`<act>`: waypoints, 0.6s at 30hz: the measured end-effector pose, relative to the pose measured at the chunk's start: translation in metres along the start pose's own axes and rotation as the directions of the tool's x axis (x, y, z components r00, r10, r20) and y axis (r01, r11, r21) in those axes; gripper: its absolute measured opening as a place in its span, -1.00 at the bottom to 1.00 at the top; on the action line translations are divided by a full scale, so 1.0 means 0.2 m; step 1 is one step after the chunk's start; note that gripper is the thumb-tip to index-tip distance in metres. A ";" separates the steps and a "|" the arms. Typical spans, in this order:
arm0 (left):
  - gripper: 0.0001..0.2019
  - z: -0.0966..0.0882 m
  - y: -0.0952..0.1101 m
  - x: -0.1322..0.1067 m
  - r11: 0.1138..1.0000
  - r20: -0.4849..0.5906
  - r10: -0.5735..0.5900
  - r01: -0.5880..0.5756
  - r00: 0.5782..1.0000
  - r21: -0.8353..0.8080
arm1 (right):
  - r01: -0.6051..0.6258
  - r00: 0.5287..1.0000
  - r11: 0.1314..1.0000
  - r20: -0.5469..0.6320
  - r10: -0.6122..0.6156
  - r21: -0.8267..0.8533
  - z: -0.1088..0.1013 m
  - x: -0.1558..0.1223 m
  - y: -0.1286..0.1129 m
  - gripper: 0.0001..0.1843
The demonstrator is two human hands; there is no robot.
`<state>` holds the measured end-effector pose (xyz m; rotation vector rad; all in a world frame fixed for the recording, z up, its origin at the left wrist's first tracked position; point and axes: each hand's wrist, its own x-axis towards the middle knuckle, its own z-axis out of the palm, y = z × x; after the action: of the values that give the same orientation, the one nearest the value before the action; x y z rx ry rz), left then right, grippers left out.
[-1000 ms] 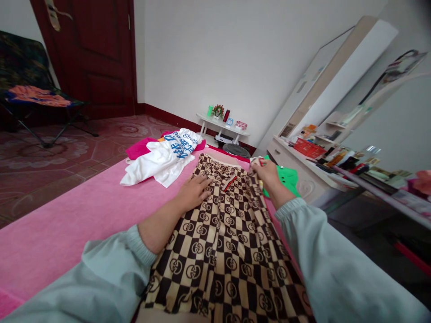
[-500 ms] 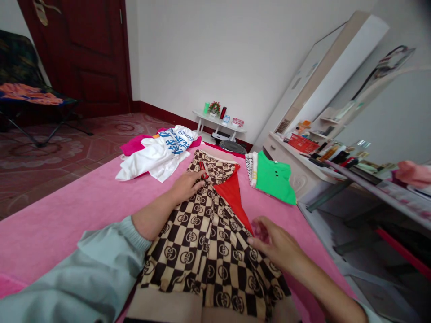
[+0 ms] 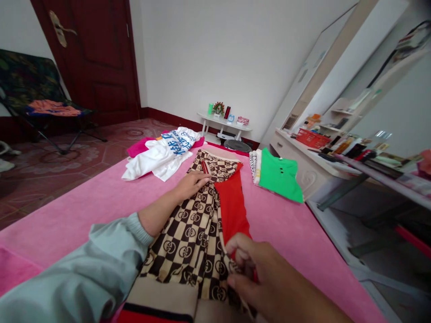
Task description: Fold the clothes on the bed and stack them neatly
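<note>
A brown-and-beige checkered garment [image 3: 190,233] with a red lining [image 3: 232,208] lies lengthwise before me, its beige band with black and red stripes nearest. My left hand [image 3: 192,185] rests on its upper part, beside a small red-and-black striped trim, fingers stretched out and fairly flat. At the lower right, my right hand [image 3: 256,269] pinches the garment's side edge between thumb and fingers. That edge is lifted and turned inward, with red cloth showing beside it. Part of the garment's lower right is hidden behind this hand.
The garment lies on a pink bed cover [image 3: 101,197]. Left beyond it is a white shirt [image 3: 168,154] on magenta cloth; to the right, a green folded shirt [image 3: 279,175] on other folded clothes. A cluttered dressing table [image 3: 303,154] stands right, a folding chair [image 3: 43,103] left.
My right hand has closed on the garment's right edge and drawn it inward and toward me, uncovering more red lining. My left hand stays on the upper part. The view has shifted slightly.
</note>
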<state>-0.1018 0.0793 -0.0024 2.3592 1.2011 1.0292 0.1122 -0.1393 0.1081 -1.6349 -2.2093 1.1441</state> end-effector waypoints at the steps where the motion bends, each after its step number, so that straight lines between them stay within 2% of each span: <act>1: -0.56 0.00 -0.01 0.00 1.000 -0.007 -0.001 0.001 1.000 -0.011 | 0.035 0.999 0.999 0.040 -0.034 -0.031 0.02 0.02 -0.03 -0.79; 4: -0.56 0.00 -0.02 0.01 0.999 -0.030 -0.014 0.013 0.999 -0.039 | 0.164 0.973 0.980 0.179 -0.143 -0.109 0.10 0.08 -0.05 -0.65; 7: -0.56 0.02 -0.02 0.02 0.997 -0.047 -0.043 0.040 0.998 -0.072 | 0.202 0.943 0.969 0.295 -0.154 -0.139 0.15 0.13 -0.01 -0.59; 12: -0.58 0.02 0.02 0.02 0.998 0.003 -0.061 0.061 0.998 -0.028 | 0.228 0.922 0.972 0.335 -0.196 -0.060 0.19 0.18 0.09 -0.54; 16: -0.53 0.02 0.05 0.03 0.994 0.037 -0.065 0.061 0.997 0.094 | 0.247 0.909 0.969 0.348 -0.230 -0.005 0.21 0.20 0.14 -0.49; 18: -0.60 0.03 0.05 0.05 0.984 0.056 -0.088 0.079 0.994 0.158 | 0.240 0.911 0.971 0.343 -0.230 0.015 0.21 0.20 0.15 -0.48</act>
<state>-0.0884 0.0817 0.0040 2.4137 1.3896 0.8561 0.0965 -0.1217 0.0481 -1.2027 -2.5543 1.4211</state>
